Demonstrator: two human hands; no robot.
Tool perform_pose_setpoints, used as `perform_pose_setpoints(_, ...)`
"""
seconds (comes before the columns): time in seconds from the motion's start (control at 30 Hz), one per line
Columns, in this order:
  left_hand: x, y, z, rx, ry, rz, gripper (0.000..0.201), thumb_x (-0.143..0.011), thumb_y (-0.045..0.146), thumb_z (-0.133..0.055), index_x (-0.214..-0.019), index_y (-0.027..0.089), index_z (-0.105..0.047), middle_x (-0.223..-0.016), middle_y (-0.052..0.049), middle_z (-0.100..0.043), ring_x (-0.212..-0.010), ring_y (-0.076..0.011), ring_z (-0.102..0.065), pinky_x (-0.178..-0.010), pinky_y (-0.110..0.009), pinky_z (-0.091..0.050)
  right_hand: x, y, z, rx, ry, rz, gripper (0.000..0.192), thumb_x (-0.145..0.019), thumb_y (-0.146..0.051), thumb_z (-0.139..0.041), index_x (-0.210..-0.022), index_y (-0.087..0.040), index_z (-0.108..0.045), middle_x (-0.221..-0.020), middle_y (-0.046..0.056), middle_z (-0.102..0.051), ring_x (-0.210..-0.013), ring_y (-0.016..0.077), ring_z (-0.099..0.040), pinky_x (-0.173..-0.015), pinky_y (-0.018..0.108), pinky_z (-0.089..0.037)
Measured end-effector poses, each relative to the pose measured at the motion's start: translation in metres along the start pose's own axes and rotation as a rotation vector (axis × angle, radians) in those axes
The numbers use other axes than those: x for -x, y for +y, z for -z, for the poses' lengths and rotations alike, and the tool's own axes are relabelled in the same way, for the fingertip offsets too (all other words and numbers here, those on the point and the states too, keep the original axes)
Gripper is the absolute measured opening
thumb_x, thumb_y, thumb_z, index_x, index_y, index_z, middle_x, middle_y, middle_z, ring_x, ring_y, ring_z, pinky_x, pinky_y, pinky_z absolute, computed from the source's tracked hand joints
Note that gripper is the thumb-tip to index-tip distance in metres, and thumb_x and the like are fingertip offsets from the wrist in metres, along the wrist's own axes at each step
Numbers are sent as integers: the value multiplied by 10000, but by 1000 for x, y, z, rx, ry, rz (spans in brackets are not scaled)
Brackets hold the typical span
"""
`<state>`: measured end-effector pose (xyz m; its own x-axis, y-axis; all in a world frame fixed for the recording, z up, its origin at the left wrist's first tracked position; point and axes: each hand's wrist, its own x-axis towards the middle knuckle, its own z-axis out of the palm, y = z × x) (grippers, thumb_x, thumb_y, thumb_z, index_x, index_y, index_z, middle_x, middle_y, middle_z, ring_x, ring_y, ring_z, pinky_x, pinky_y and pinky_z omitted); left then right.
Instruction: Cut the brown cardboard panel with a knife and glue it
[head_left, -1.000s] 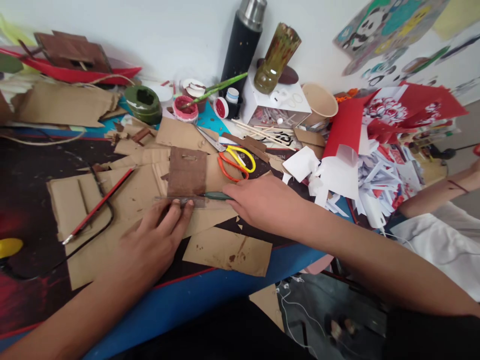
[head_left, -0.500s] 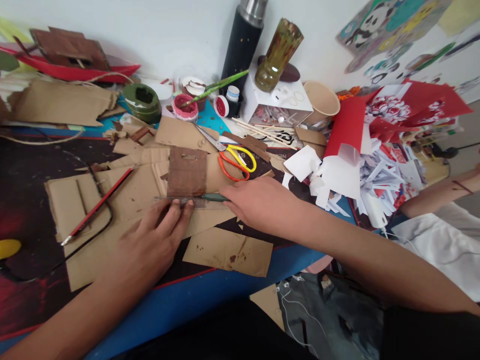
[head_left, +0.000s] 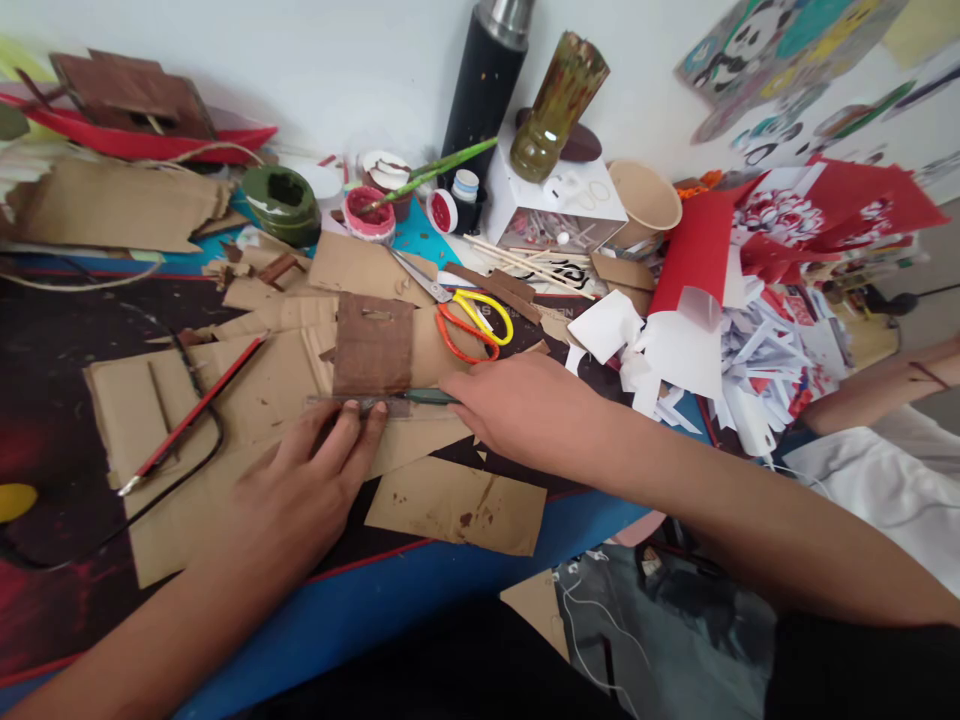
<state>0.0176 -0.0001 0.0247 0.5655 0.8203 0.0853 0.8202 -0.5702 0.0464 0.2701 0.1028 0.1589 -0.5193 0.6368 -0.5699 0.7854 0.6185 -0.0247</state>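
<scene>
While left hand (head_left: 300,490) presses ruler (head_left: 360,403) flat, lying left-right, right hand (head_left: 517,405) grips knife (head_left: 429,396)

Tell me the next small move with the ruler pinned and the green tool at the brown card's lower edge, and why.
Probably draw the green tool leftward along the clear ruler. The left hand presses its fingers on the ruler, laid across the bottom edge of the brown card. The right hand grips the tool with its tip at the ruler's right end, so the line seems ready to run.
</scene>
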Motion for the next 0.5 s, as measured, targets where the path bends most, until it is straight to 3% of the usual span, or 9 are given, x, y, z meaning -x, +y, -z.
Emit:
perform_pose_setpoints(0.27, 0, 0, 0, 2, 7, 7, 731, -1064, 75, -420, -1786, 180, -407, -1544, -186, -734, -1496, -388, -629, -962, -445, -653, -2, -2, 5, 70, 9, 32, 288, -1101, -127, -510, -1235, -150, -763, -992, 131, -834, -861, 269, -774, -693, 342, -470)
perform_pose_setpoints(0.5, 0, 0, 0, 1, 4, 6, 761, -1058, 83, -413, -1806, 211, -364, -1546, -174, -738, -1505, -388, -629, -901, -432, -654, -3, -10, 10, 102, -10, 70, 309, -1015, -27, -544, -1210, -124, -763, -950, 151, -825, -858, 267, -780, -714, 337, -502)
